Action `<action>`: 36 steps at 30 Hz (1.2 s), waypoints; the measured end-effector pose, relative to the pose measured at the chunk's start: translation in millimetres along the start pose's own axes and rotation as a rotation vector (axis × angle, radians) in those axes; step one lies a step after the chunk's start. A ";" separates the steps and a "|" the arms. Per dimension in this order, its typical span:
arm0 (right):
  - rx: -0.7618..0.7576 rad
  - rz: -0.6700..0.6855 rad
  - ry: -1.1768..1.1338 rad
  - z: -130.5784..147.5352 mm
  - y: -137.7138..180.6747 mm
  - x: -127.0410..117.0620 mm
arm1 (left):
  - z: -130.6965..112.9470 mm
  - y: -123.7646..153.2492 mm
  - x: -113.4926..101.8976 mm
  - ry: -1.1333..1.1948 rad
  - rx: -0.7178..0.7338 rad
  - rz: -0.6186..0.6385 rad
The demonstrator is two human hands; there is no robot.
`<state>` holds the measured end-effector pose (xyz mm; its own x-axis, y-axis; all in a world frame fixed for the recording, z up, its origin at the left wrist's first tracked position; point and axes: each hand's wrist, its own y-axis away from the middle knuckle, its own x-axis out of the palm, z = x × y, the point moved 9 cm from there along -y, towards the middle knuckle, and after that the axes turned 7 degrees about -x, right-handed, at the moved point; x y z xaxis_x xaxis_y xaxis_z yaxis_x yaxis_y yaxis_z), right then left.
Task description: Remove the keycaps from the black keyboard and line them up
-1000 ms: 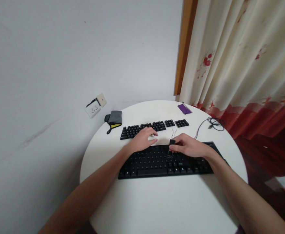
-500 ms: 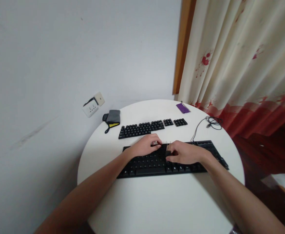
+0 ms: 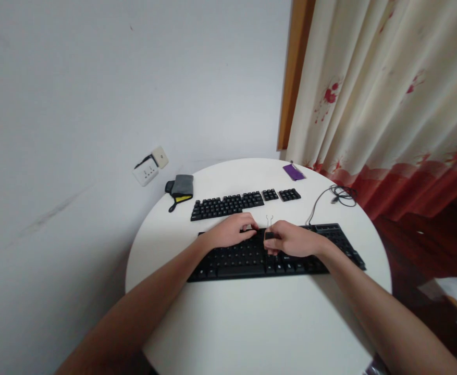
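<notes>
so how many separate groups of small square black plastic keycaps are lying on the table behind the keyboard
3: a long black keycap block on the left, a small black middle block, and a small black right-hand block. None looks hidden.

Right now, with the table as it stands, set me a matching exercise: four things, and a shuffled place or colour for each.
1. Keycap puller
2. Detached keycaps
3. Keyboard cable
4. Folded cloth

A. Grey and yellow
B. Looped near the right edge of the table
C. In the right hand
D. Grouped beyond the keyboard

Pairs: 1-C, 2-D, 3-B, 4-A
</notes>
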<state>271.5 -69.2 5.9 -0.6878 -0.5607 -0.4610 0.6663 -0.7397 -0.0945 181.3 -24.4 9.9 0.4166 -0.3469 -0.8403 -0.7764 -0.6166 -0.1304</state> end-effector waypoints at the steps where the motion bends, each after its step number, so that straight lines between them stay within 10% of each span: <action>1: 0.009 -0.018 -0.039 -2.5 -1.3 -0.4 | -0.7 0.7 -1.3 -0.001 0.000 0.003; 11: -0.031 -0.522 0.056 -2.8 -5.4 -42.7 | -12.5 5.2 -19.8 0.198 -0.084 -0.111; 36: -0.020 -0.687 0.037 -16.3 -5.9 -45.0 | -48.3 11.2 -14.0 -0.349 0.114 -0.286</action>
<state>303.2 -33.6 12.9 -0.9460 0.0460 -0.3209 0.0885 -0.9156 -0.3922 189.5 -60.6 45.6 0.4527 0.0958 -0.8865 -0.7091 -0.5641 -0.4230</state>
